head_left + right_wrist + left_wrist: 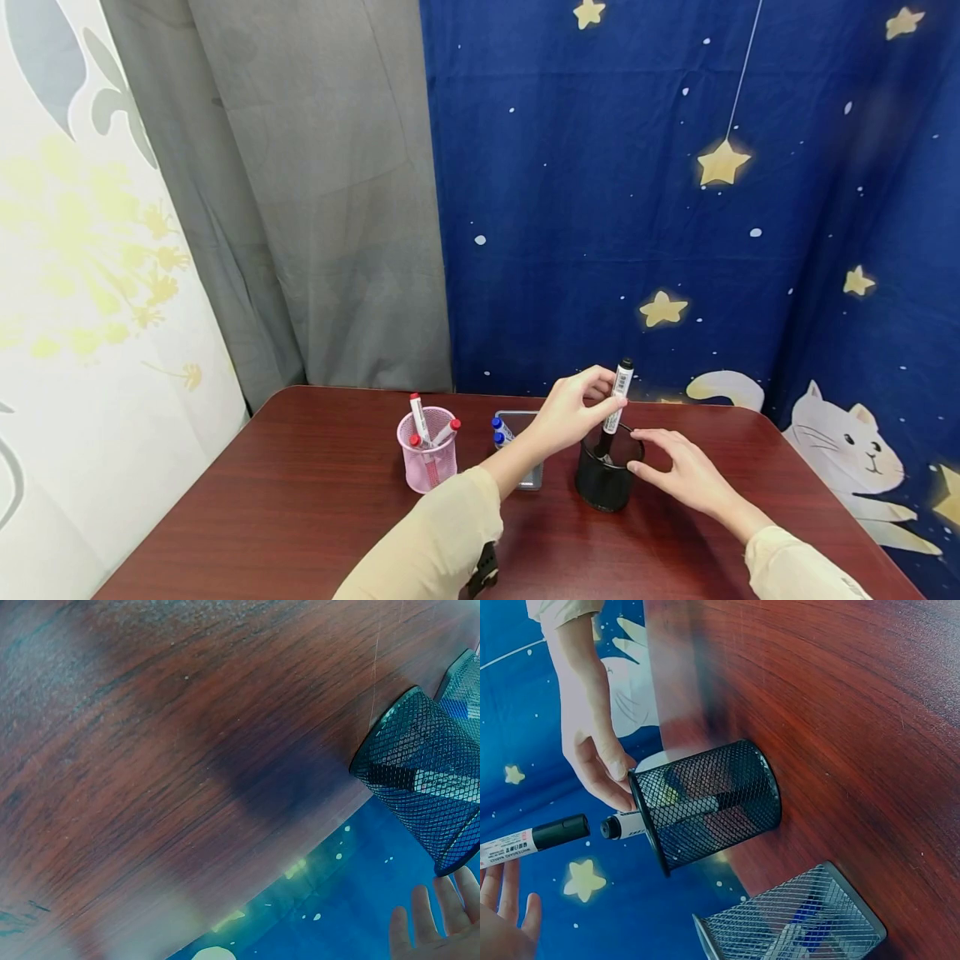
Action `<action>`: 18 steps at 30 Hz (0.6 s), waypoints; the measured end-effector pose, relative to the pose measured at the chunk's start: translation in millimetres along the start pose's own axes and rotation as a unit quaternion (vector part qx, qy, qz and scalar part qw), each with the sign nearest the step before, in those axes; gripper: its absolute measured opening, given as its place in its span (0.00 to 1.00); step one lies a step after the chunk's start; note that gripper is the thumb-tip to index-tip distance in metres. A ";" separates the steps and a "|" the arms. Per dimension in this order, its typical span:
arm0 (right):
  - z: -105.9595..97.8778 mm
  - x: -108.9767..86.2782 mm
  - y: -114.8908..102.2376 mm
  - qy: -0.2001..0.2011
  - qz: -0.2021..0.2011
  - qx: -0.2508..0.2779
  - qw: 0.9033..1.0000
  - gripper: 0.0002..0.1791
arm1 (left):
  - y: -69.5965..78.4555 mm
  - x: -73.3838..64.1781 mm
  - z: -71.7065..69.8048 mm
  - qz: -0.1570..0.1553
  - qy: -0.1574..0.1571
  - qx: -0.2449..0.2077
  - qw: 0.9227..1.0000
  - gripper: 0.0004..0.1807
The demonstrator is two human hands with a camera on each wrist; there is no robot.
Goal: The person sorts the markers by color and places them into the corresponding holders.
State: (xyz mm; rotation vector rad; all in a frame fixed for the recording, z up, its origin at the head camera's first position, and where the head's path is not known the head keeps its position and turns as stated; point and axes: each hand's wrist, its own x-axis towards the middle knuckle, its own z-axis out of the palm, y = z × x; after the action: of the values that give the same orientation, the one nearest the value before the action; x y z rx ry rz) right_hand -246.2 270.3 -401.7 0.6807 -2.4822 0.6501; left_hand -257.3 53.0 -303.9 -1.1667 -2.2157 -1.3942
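My left hand [566, 412] pinches a white whiteboard marker [619, 392] between thumb and fingers. It stands nearly upright over the mouth of the black mesh pen cup [603, 490], its black cap end pointing down. Inside the cup leans another black-capped marker [630, 824], its end sticking out past the rim in the left wrist view. At the cup's right side is my right hand [686, 471], thumb and fingers spread right at the rim. Those fingers [451, 904] look fairly straight in the right wrist view.
A pink mesh cup [411, 477] with several red-capped markers stands to the left on the brown table [300, 500]. Between the two cups is a grey mesh holder [535, 478] with blue-capped markers [501, 429]. A blue star-patterned curtain [562, 250] hangs behind the table.
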 end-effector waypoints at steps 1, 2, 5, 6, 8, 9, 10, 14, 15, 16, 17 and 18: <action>0.1 -0.1 0.2 0.000 0.000 -0.001 1.000 0.24 | -0.5 0.6 0.3 0.001 0.000 0.000 1.000 0.10; 0.1 -0.1 0.5 0.000 0.000 -0.001 1.000 0.24 | -0.9 1.3 0.7 0.001 -0.001 0.001 1.000 0.10; -0.3 0.1 1.0 -0.002 0.003 0.000 1.000 0.24 | -1.6 3.2 1.6 0.001 -0.001 0.004 1.000 0.10; -0.3 0.2 1.2 -0.002 0.003 0.000 1.000 0.24 | -1.7 3.9 1.9 0.002 0.000 0.006 1.000 0.10; -0.6 0.4 1.1 -0.003 0.003 0.001 1.000 0.24 | -2.2 5.1 2.7 0.002 0.000 0.009 1.000 0.10; -0.8 0.5 1.0 -0.003 0.003 0.001 1.000 0.24 | -2.5 5.7 3.0 0.002 0.000 0.010 1.000 0.10; -0.9 0.6 0.8 -0.003 0.003 0.002 1.000 0.24 | -2.8 6.1 3.5 0.001 0.000 0.011 1.000 0.10; -1.0 0.4 -0.5 -0.003 0.003 0.004 1.000 0.24 | -3.6 7.4 4.6 -0.009 0.002 0.011 1.000 0.10; -0.9 0.4 -0.8 -0.003 0.004 0.004 1.000 0.24 | -3.8 7.5 4.8 -0.012 0.003 0.011 1.000 0.10; -0.8 0.4 -1.0 -0.002 0.004 0.004 1.000 0.24 | -4.1 7.6 5.1 -0.016 0.003 0.011 1.000 0.10; -0.5 0.3 -1.2 -0.002 0.004 0.004 1.000 0.24 | -4.6 7.8 5.4 -0.019 0.004 0.010 1.000 0.10; -0.3 0.3 -1.4 -0.002 0.003 0.004 1.000 0.23 | -5.1 7.8 5.9 -0.022 0.004 0.011 1.000 0.10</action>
State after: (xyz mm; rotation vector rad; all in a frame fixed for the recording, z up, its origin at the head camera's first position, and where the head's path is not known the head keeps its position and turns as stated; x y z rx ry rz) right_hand -245.6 269.4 -400.9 0.6768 -2.4871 0.6618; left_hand -265.1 60.8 -305.4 -1.1097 -2.2575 -1.3863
